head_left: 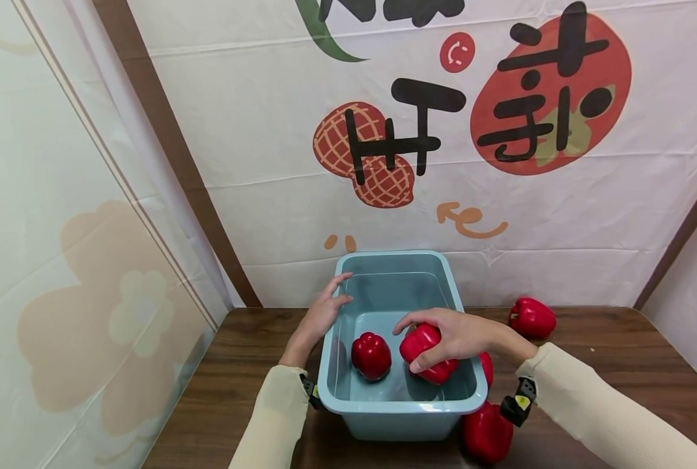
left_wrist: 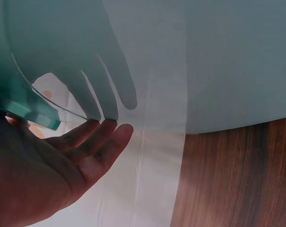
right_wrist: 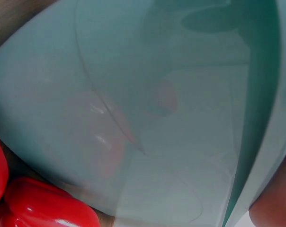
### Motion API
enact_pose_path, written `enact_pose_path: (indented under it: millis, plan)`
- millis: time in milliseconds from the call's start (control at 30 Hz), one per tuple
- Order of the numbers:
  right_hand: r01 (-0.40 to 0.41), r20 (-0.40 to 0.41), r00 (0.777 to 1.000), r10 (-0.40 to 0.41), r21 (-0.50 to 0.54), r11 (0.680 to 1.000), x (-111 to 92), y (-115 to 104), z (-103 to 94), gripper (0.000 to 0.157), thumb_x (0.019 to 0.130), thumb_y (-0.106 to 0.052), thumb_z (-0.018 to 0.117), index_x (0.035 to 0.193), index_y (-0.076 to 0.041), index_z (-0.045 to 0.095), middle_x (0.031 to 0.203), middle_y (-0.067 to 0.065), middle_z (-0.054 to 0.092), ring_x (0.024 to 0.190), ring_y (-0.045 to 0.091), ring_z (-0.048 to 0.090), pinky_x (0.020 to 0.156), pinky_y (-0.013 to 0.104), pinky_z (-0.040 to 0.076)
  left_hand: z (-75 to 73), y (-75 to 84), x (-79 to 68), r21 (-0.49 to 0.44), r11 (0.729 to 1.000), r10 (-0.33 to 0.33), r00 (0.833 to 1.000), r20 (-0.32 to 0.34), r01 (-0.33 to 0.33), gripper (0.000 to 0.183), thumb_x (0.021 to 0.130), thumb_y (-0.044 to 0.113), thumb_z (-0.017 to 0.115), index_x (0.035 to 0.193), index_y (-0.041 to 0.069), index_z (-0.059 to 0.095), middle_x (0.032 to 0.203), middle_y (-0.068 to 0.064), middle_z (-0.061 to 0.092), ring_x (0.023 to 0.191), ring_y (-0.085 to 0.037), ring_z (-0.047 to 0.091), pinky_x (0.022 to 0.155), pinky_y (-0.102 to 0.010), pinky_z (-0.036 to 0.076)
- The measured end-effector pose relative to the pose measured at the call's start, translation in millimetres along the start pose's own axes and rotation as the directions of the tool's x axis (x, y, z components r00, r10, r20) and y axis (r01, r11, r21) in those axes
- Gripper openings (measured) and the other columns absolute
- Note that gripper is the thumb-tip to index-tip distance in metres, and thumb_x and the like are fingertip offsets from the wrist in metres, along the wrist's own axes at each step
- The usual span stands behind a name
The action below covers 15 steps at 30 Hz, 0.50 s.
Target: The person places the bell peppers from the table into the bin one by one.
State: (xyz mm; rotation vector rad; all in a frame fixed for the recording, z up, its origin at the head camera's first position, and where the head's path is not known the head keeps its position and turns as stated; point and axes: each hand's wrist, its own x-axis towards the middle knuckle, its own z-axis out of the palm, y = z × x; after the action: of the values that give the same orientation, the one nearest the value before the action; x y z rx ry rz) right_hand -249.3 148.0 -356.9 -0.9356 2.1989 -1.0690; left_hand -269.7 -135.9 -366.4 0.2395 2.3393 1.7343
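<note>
A light blue plastic bin (head_left: pixel 384 417) stands on the table, one red bell pepper (head_left: pixel 371 356) resting on its floor at the left. My left hand (head_left: pixel 319 318) holds the bin's left rim, thumb and forefinger over the edge. In the left wrist view, the other fingers (left_wrist: pixel 105 146) touch the outer wall. Inside the bin's right half, my right hand (head_left: pixel 456 335) grips a second red bell pepper (head_left: pixel 421 342) from above, thumb on the near side. Only a sliver of the right hand (right_wrist: pixel 278 203) shows in the right wrist view, beyond the rim.
Outside the bin on the right lie more red bell peppers: one at the back (head_left: pixel 533 318), one half hidden by the rim (head_left: pixel 486 370), one near the front corner (head_left: pixel 488 433). A printed white cloth (head_left: pixel 266 215) hangs behind the wooden table (head_left: pixel 612 371).
</note>
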Motion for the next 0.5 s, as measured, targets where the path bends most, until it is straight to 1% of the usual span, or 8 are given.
enact_pose_path:
  millis: [200,300,400,500]
  plan:
    - [-0.019,-0.024,1.0,0.018,-0.007,1.0,0.1,1.4,0.2,0.084,0.077,-0.034,0.083,0.148,-0.027,0.04,0.125,0.002,0.057,0.115,0.025,0.055,0.078,0.034,0.058,0.0,0.7,-0.8,0.007,1.0,0.004,1.0,-0.001,-0.004,0.054,0.102,0.018,0.04,0.155,0.016,0.03,0.16,-0.021,0.022,0.13,-0.043,0.042,0.101,-0.059,0.043]
    - [-0.037,-0.036,0.999,0.036,-0.006,0.999,-0.2,2.0,0.6,0.089,0.076,-0.035,0.083,0.151,-0.027,0.036,0.125,0.002,0.057,0.116,0.026,0.054,0.078,0.035,0.058,0.2,0.9,-0.9,0.007,1.0,0.006,1.0,-0.001,-0.006,0.054,0.102,0.018,0.04,0.155,0.016,0.03,0.16,-0.021,0.022,0.129,-0.043,0.043,0.101,-0.059,0.043]
    - [-0.034,-0.04,0.999,0.033,-0.011,0.999,0.1,2.3,1.3,0.088,0.078,-0.036,0.082,0.152,-0.027,0.035,0.123,0.0,0.058,0.114,0.024,0.055,0.078,0.034,0.058,0.4,0.9,-1.3,0.007,1.0,0.008,1.0,-0.002,-0.008,0.053,0.102,0.018,0.04,0.155,0.016,0.03,0.16,-0.021,0.021,0.13,-0.043,0.042,0.101,-0.059,0.043]
    - [0.016,-0.033,0.999,-0.016,-0.02,1.0,1.2,2.4,1.8,0.081,0.084,-0.036,0.076,0.152,-0.025,0.035,0.116,-0.002,0.064,0.107,0.022,0.06,0.081,0.033,0.057,0.5,0.9,-1.5,0.005,1.0,0.008,1.0,-0.002,-0.008,0.053,0.102,0.017,0.039,0.155,0.016,0.03,0.16,-0.021,0.021,0.131,-0.044,0.041,0.102,-0.06,0.042]
